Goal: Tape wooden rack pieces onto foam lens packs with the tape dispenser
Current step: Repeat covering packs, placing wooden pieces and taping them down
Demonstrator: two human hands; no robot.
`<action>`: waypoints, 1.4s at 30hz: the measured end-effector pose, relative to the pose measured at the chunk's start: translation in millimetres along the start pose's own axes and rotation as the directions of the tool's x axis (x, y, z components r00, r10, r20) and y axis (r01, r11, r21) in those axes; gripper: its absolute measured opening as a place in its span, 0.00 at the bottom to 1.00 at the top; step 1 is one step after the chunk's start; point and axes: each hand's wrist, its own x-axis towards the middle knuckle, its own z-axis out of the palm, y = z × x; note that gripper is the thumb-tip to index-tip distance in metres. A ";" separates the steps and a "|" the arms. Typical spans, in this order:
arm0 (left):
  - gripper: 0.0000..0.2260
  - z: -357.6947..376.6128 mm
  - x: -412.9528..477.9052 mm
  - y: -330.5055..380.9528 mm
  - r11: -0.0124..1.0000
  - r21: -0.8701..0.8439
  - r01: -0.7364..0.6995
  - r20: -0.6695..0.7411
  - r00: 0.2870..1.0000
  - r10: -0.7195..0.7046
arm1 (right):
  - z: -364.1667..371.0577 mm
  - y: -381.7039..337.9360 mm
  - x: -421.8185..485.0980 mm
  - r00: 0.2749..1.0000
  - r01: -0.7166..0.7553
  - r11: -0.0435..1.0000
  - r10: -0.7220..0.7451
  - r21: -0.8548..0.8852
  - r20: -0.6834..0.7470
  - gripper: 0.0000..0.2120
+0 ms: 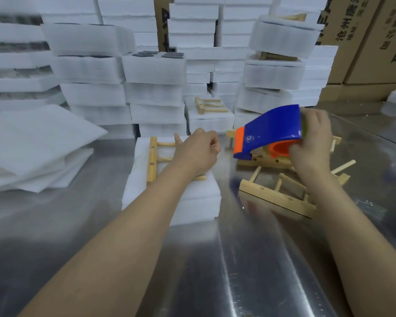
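Observation:
A white foam lens pack point(181, 197) lies on the metal table in front of me with a wooden rack piece point(152, 161) on top. My left hand point(196, 152) hovers over the rack's pegs. Its fingers are curled in a pinch facing the dispenser's mouth, and the clear tape end between them is barely visible. My right hand point(313, 143) grips the blue and orange tape dispenser point(270, 131) by its rear, just right of the pack and above the loose rack pieces.
Several loose wooden rack pieces point(277, 197) lie at the right on the table point(215, 271). Loose foam sheets point(32, 152) sit at the left. Tall stacks of foam packs point(151, 72) fill the back, one with a rack piece point(209, 105) on top. Cardboard boxes point(370, 42) stand at the back right.

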 end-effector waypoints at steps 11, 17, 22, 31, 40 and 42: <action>0.09 5.0 7.6 -4.9 0.987 0.163 -0.009 0.145 0.989 -0.015 | -27.1 24.6 16.8 0.592 -0.806 0.535 0.734 0.254 0.332 0.16; 0.14 4.6 6.6 -3.5 0.974 0.228 -0.010 0.160 0.987 -0.028 | -16.4 32.2 11.2 0.578 -0.805 0.590 0.757 0.060 0.305 0.30; 0.09 3.9 5.4 -1.9 0.978 0.209 0.006 0.186 0.981 -0.046 | -13.9 34.4 13.3 0.694 -0.649 0.702 0.704 -0.293 0.151 0.36; 0.16 1.6 4.1 2.6 0.961 0.277 0.001 0.221 0.973 -0.065 | 36.7 -63.0 -43.8 0.971 -0.114 0.962 0.055 0.247 0.234 0.18; 0.16 0.0 1.7 5.2 0.946 0.325 -0.010 0.236 0.969 -0.070 | 69.7 -72.3 -63.6 0.679 -0.734 0.360 0.383 0.576 0.626 0.22; 0.17 -0.1 1.1 6.1 0.937 0.349 0.003 0.242 0.966 -0.093 | 70.1 -72.4 -63.6 0.703 -0.711 0.408 0.398 0.572 0.589 0.21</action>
